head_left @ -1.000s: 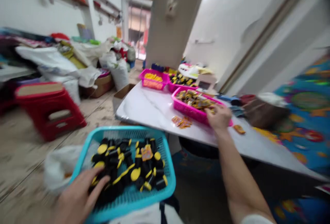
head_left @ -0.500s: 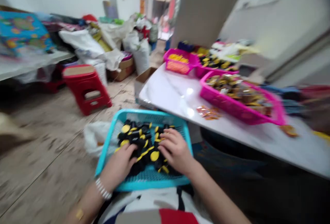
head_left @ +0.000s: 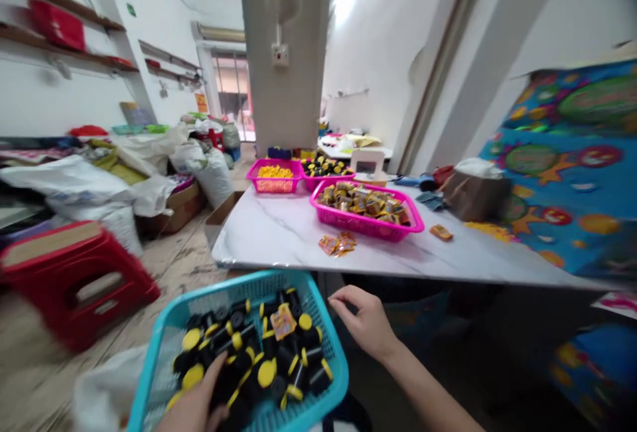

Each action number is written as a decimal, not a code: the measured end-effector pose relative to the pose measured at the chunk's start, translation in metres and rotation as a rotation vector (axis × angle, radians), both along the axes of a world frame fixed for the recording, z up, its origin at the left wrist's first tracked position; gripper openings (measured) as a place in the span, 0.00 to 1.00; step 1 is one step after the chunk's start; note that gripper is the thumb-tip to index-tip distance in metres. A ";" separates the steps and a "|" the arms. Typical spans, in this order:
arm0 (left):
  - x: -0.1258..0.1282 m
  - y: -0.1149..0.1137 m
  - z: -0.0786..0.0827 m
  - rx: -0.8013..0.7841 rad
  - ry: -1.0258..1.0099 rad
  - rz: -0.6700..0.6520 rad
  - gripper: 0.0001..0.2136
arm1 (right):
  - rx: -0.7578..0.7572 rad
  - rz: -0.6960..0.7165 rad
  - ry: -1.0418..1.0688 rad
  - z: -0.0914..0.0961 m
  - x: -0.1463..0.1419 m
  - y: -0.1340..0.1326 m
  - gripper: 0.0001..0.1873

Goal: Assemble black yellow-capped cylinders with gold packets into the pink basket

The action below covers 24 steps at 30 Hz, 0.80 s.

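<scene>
A turquoise basket (head_left: 332,326) holds many small black cylinders with yellow lids (head_left: 267,372), lying jumbled. On top of them lies a small orange printed packet (head_left: 283,321). My left hand (head_left: 192,402) reaches in at the basket's near left, fingers apart against the cylinders; its lower part is cut off by the frame. Beyond the basket's right rim, my right hand (head_left: 365,319) hangs in the air before the table edge. Its thumb and fingertips are pressed together, and whatever they may pinch cannot be seen.
On the white table (head_left: 279,233) stand a pink basket of wrapped pieces (head_left: 368,200), a pink basket of yellow pieces (head_left: 275,176) and another with black-and-yellow cylinders (head_left: 326,166). Loose orange packets (head_left: 338,243) lie near its front edge. A red stool (head_left: 74,286) stands at left.
The view has swung up and right. My right hand has left the cylinders and moved outside the basket, fingers now pinched. The orange packet now shows on the cylinders. My left hand remains in the basket.
</scene>
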State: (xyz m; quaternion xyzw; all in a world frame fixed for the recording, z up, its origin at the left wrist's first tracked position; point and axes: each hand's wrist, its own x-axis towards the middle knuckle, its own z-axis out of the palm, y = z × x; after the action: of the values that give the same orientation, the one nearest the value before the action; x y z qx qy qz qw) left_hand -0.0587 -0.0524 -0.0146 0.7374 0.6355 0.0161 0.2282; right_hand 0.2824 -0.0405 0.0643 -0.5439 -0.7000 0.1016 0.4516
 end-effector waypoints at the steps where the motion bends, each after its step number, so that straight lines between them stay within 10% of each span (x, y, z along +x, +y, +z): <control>1: 0.004 -0.009 0.012 0.034 0.026 0.043 0.34 | -0.022 0.063 -0.007 -0.007 -0.009 -0.007 0.08; 5: 0.016 -0.020 0.042 0.103 0.003 0.004 0.30 | -0.006 0.161 0.035 -0.030 -0.040 -0.018 0.06; 15: 0.014 -0.037 0.051 0.255 -0.347 0.192 0.19 | -0.149 0.440 -0.406 -0.049 -0.085 0.007 0.04; 24: 0.023 -0.039 0.050 0.223 -0.509 0.182 0.15 | -0.085 0.140 -0.643 -0.049 -0.069 0.050 0.07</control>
State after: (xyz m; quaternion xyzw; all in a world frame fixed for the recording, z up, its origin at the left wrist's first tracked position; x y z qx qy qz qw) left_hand -0.0362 -0.0916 0.0350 0.6701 0.6157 0.2908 0.2954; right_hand 0.2130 0.0091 0.0149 -0.5170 -0.8374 -0.0154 0.1766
